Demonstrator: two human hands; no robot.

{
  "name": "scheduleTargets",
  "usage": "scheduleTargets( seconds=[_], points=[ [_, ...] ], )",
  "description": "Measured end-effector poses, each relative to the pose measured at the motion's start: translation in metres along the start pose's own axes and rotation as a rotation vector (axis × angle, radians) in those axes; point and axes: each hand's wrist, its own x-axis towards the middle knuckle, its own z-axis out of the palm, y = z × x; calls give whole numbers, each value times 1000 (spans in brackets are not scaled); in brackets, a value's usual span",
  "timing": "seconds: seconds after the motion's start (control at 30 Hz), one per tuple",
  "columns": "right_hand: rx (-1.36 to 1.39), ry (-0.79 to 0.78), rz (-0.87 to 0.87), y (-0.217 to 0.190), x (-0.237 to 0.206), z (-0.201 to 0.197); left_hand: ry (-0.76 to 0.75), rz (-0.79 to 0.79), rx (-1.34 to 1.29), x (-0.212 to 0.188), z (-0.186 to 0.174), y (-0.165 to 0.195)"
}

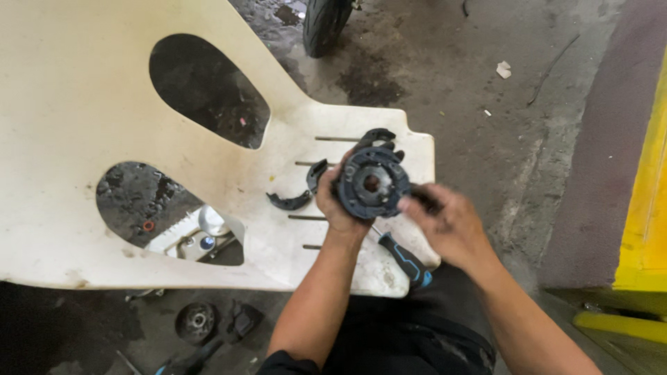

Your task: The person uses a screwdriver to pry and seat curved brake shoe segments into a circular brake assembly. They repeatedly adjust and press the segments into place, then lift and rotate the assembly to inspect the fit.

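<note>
My left hand (332,205) grips a round dark metal clutch assembly (371,182) from behind and below, holding it up over a white plastic panel (83,139). At the assembly's right edge my right hand (447,221) has its fingers closed on a small dark part. Two loose curved dark clutch shoes lie on the panel: one (290,201) to the left of my left hand, another (316,173) right beside the assembly. A third curved piece (375,135) shows just above the assembly. A screwdriver with a black and blue handle (406,262) lies on the panel below my hands.
The panel has two large oval cut-outs (208,90) and several thin slots (337,139). A tyre (324,24) stands on the stained concrete floor at the top. A round dark metal part (195,321) and other dark pieces lie on the floor below the panel. A yellow edge (646,208) runs along the right.
</note>
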Motion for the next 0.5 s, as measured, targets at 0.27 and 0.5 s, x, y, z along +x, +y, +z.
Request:
scheduleTargets(
  seconds=[0.27, 0.5],
  points=[
    [220, -40, -50, 9, -1, 2, 74, 4, -52, 1, -4, -2],
    [738, 313, 3, 32, 9, 18, -28, -104, -75, -7, -2, -9]
  ],
)
